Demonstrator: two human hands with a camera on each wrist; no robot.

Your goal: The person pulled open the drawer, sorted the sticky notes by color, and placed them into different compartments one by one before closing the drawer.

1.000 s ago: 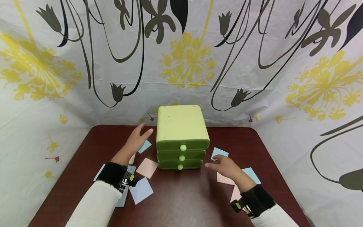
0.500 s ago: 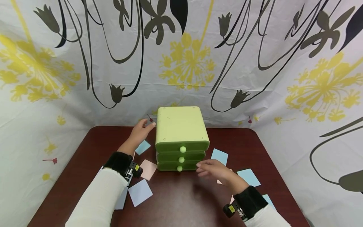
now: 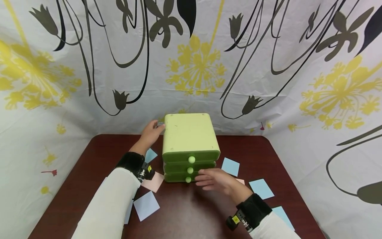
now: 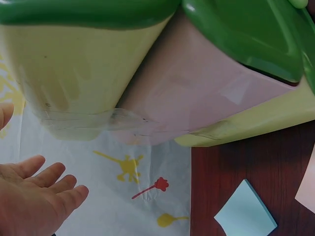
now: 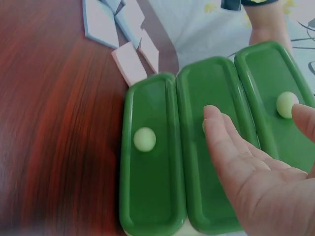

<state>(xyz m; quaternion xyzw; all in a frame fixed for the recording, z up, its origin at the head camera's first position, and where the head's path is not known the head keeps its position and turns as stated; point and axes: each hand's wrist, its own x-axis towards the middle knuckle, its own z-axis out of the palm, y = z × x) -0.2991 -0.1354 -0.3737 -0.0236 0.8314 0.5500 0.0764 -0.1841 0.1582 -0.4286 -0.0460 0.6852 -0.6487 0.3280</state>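
**Head view: two hands at a green drawer chest**

Head camera shows a pale green plastic chest of three darker green drawers (image 3: pixel 189 142) standing at the back middle of a dark red-brown wooden counter (image 3: pixel 191 212), just in front of a white curtain printed with yellow and black flowers (image 3: pixel 197 66). All three drawers sit flush, each with a small round pale knob.

The left hand (image 3: pixel 151 132) reaches to the chest's rear left corner; its fingertips lie at that corner. In the left wrist view the fingers (image 4: pixel 47 189) are straight and spread, the grip apart and holding nothing.

The right hand (image 3: pixel 213 179) is in front of the lower drawers, fingers extended toward the knobs. From the right wrist camera the fingers are straight, with one fingertip (image 5: pixel 212 114) over the middle drawer's knob; whether it touches cannot be told. Its grip is apart too.

Square paper notes in light blue (image 3: pixel 230 166) and pale pink (image 3: pixel 153 182) lie scattered flat on the counter on both sides of the chest.
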